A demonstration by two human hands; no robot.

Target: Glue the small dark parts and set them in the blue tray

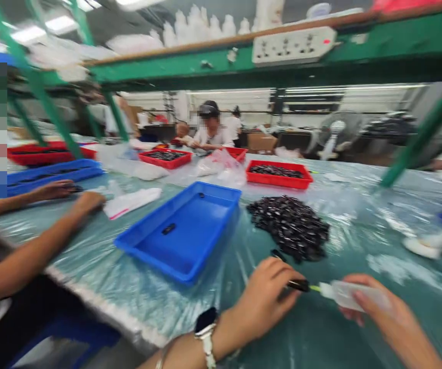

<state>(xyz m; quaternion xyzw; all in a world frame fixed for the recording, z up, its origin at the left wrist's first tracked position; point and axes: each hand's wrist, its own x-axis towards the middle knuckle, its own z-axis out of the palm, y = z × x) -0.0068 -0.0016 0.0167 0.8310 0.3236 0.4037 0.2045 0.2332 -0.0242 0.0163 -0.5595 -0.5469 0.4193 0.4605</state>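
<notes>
My left hand [267,297] is closed around a small black part [297,285], pinched at the fingertips. My right hand [382,312] grips a small clear squeeze bottle [349,294] whose thin nozzle touches the end of that black part. Just beyond my hands lies a heap of small black parts [288,225] on the plastic-covered table [359,241]. To the left of the heap stands a blue tray [182,230] holding two black parts.
A red tray [278,174] of black parts sits behind the heap, with more red and blue trays further left. A co-worker's arms [40,241] rest on the table at my left. Other people sit at the far side. A green shelf frame [244,61] runs overhead.
</notes>
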